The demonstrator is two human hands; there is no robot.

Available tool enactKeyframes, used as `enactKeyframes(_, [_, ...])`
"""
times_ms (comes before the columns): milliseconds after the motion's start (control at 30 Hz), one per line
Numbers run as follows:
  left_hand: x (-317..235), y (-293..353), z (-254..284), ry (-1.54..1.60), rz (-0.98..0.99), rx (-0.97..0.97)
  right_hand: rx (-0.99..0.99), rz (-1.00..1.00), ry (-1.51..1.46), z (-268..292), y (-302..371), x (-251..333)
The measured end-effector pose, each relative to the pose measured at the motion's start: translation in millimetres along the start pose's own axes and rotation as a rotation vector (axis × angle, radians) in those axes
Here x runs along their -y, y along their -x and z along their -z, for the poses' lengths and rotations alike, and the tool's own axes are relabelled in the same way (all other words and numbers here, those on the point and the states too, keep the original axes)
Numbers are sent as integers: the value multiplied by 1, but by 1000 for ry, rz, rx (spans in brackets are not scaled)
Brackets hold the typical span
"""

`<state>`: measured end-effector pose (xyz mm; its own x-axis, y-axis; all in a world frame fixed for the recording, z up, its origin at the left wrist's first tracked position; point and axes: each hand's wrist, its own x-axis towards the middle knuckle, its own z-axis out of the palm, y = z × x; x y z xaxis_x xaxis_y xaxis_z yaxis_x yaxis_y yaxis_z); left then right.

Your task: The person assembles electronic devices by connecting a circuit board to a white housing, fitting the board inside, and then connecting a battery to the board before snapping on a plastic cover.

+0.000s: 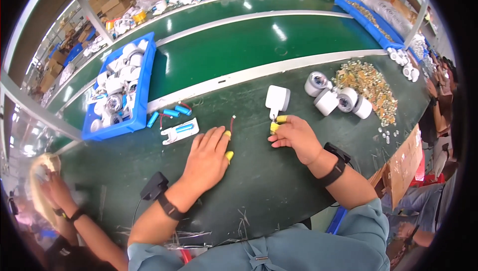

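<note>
My left hand (205, 157) lies palm down on the dark green table, fingers stretched out, with yellow covers on two fingertips. Just beyond its fingertips a thin red wire (232, 123) with a small white plug sticks up; whatever is under the hand is hidden. Between yellow-covered fingertips, my right hand (298, 140) pinches the narrow near end of a white plastic housing (277, 98), whose wide end points away from me. Left of my left hand sit an open white plastic case (172, 135) with a blue cell inside and several loose blue battery cells (171, 112) with red wires.
A blue bin (148, 79) full of white camera housings stands at left. Several white round-lens cameras (326, 102) and a pile of small circuit parts (366, 84) lie at right. Beyond runs a green conveyor (224, 47). Another person's hands (57, 191) are at lower left.
</note>
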<state>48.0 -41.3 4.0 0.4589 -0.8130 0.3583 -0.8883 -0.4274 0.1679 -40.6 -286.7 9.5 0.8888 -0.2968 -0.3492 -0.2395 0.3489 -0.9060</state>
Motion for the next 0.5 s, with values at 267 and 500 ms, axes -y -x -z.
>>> enactKeyframes(267, [58,59,31,-131,407,-41,283,-322,-209,-29,41,-34])
enactKeyframes(500, [-4,87,65,169,375,83,530,-327,-91,-47,59,-54])
